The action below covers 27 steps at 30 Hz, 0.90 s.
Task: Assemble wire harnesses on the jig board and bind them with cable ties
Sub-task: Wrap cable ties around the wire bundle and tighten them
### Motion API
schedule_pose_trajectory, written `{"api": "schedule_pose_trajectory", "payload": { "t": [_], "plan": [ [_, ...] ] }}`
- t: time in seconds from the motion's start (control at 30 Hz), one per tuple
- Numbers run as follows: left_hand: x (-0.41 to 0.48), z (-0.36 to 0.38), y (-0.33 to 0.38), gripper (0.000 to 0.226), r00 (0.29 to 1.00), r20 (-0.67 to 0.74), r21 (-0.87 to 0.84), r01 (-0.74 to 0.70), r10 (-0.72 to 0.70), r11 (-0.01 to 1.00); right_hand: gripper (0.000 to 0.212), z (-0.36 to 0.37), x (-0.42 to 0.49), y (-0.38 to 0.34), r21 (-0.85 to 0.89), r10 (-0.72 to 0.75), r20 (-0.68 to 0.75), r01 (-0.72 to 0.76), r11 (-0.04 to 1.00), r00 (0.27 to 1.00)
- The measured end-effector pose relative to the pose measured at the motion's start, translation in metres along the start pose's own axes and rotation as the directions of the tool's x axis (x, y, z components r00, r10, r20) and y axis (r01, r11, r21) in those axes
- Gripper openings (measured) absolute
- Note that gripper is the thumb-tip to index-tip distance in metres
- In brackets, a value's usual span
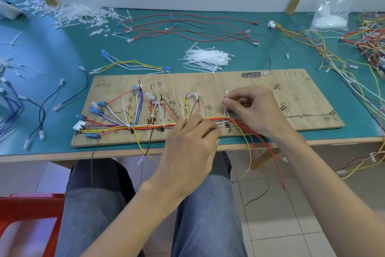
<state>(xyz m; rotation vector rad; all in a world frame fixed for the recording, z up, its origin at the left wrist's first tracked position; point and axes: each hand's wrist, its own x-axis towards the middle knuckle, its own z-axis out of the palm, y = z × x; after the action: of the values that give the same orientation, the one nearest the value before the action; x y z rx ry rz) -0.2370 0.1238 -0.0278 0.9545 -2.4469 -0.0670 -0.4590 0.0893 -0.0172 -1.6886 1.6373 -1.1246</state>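
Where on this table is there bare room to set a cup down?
The board's right end, past the right hand, is mostly bare. The mat is free between tie scraps and blue-tipped wires. Crowded: the wire tangle at right.

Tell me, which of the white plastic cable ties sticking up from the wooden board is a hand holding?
The rightmost white plastic cable tie, pinched by the right hand; the others, further left, stand untouched.

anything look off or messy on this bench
Several red and yellow wires spill off the board's front edge and dangle below the table, loose ends unrouted. White tie scraps lie strewn across the far left corner. Nothing looks damaged.
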Motion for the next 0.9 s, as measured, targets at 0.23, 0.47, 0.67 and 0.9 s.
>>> {"api": "schedule_pose_trajectory", "payload": {
  "t": [0.23,0.47,0.67,0.9],
  "plan": [
    [0.009,0.005,-0.005,0.015,0.999,-0.007,-0.015,-0.04,0.04,0.999,0.007,-0.007,-0.004,-0.003,-0.224,-0.074,0.14,0.105,0.969,0.987],
    [0.028,0.01,-0.009,0.021,0.989,-0.017,0.084,-0.145,0.147,0.986,0.008,-0.01,-0.006,-0.001,-0.152,-0.05,0.137,0.071,0.986,0.989],
    [0.033,0.014,-0.007,0.025,0.992,-0.059,0.068,-0.109,0.113,0.992,0.007,-0.01,-0.008,0.002,-0.026,-0.047,0.097,0.05,0.998,0.994],
    [0.046,0.009,0.002,0.014,0.95,-0.032,-0.262,0.291,-0.31,0.92,0.008,-0.007,-0.015,0.005,0.05,-0.135,0.051,0.133,0.99,0.99]
  ]
}}
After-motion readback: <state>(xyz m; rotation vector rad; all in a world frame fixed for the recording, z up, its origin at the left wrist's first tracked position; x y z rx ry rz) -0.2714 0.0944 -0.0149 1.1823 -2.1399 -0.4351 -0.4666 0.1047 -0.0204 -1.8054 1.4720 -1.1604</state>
